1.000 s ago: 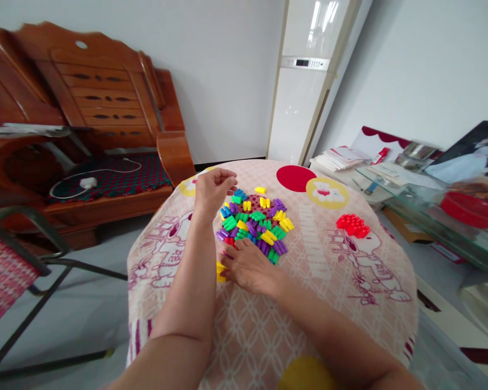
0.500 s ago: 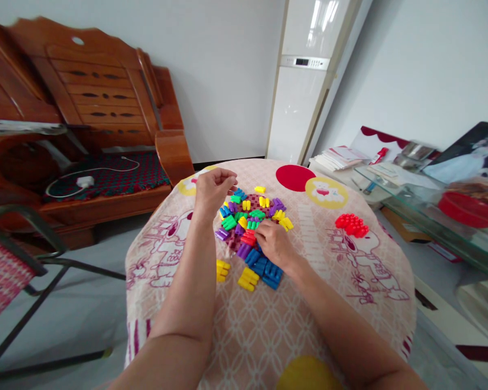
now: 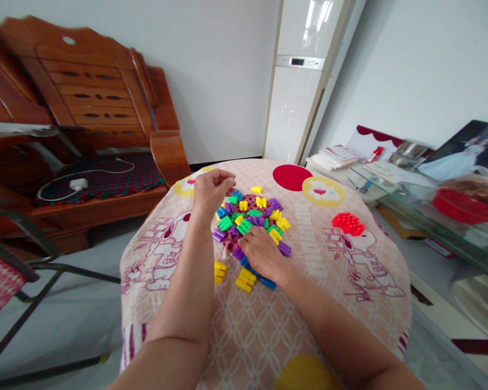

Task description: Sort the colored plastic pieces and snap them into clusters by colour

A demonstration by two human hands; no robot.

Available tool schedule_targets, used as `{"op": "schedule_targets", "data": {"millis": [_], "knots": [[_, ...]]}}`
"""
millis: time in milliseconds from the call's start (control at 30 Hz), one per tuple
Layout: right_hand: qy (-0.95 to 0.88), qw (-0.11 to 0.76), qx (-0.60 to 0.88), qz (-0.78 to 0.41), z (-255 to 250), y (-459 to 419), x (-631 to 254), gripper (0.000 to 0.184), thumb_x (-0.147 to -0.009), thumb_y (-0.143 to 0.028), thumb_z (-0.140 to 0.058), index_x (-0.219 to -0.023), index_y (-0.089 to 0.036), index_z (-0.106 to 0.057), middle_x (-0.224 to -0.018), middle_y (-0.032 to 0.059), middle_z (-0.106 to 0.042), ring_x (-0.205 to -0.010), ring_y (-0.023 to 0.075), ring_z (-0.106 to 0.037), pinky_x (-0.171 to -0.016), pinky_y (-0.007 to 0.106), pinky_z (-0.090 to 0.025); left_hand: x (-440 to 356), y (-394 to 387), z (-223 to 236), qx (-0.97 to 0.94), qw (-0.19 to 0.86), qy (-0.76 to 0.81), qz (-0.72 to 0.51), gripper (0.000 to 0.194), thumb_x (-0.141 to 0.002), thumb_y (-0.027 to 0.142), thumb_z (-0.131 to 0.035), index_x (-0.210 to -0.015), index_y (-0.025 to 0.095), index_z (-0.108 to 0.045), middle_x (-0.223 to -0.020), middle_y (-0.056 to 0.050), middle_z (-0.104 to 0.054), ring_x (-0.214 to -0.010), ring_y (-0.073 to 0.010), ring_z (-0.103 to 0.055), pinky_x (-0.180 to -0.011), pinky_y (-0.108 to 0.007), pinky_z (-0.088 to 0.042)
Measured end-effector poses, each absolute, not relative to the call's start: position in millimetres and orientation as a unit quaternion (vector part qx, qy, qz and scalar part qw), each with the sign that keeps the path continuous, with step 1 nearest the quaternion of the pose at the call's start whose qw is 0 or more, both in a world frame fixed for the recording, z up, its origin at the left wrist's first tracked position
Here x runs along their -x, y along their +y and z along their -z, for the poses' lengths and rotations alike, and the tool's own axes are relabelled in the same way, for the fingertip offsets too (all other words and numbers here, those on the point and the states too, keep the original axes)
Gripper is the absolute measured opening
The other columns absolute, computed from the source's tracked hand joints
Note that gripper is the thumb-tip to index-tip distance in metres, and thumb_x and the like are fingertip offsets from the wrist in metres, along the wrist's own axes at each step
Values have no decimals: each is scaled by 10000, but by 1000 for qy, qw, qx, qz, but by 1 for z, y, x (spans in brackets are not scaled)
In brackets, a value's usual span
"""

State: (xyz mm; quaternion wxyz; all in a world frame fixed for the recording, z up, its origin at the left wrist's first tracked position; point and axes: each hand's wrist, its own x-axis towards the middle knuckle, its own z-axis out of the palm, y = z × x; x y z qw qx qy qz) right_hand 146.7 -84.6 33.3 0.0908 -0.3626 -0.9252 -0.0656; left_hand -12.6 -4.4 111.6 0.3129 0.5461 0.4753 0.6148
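My left hand (image 3: 212,189) hovers at the far left edge of a heap of plastic blocks, thumb and fingers pinched together. Whatever it may hold is too small to make out. My right hand (image 3: 261,252) is down on the near part of the heap, fingers curled over a red block (image 3: 239,245) that barely shows at the fingertips. Around it lie a green block (image 3: 244,226), a purple block (image 3: 284,249), a yellow block (image 3: 245,279) and a blue block (image 3: 267,283). My palm hides some of the blue ones.
A cluster of red blocks (image 3: 348,223) sits apart at the right of the round cloth-covered table (image 3: 236,336). Beyond it is a glass-topped stand (image 3: 431,225) with a red bowl (image 3: 466,207). At the left are a wooden sofa (image 3: 101,103) and a folding chair (image 3: 44,276).
My right hand has moved left over the red block, which it now mostly covers. Yellow and purple blocks show where it was. My left hand has hardly moved.
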Motion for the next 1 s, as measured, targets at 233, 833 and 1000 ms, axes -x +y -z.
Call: {"op": "schedule_targets", "data": {"millis": [233, 833, 1000], "knots": [[-917, 73, 389, 51, -49, -92, -146, 244, -961, -166, -458, -954, -152, -702, -897, 107, -706, -892, 241, -615, -806, 359, -422, 10, -4, -111, -560, 309, 478, -602, 202, -693, 273, -670, -828, 123, -680, -692, -36, -695, -564, -119, -645, -538, -210, -533], [-596, 149, 787, 55, -103, -46, -365, 243, -716, -99, -549, -760, -144, -783, -766, 106, -751, -768, 218, -680, -678, 258, -457, 11, -5, -113, -550, 310, 487, -604, 199, -690, 270, -666, -825, 125, -673, -671, -33, -684, -579, -131, -650, -565, -232, -552], [-599, 56, 798, 29, -102, -51, -379, 275, -743, -77, -518, -795, -119, -785, -775, 127, -746, -798, 233, -689, -712, 279, -474, 7, -5, -113, -557, 312, 488, -596, 190, -691, 262, -666, -821, 125, -676, -681, -36, -688, -574, -128, -649, -569, -233, -554]]}}
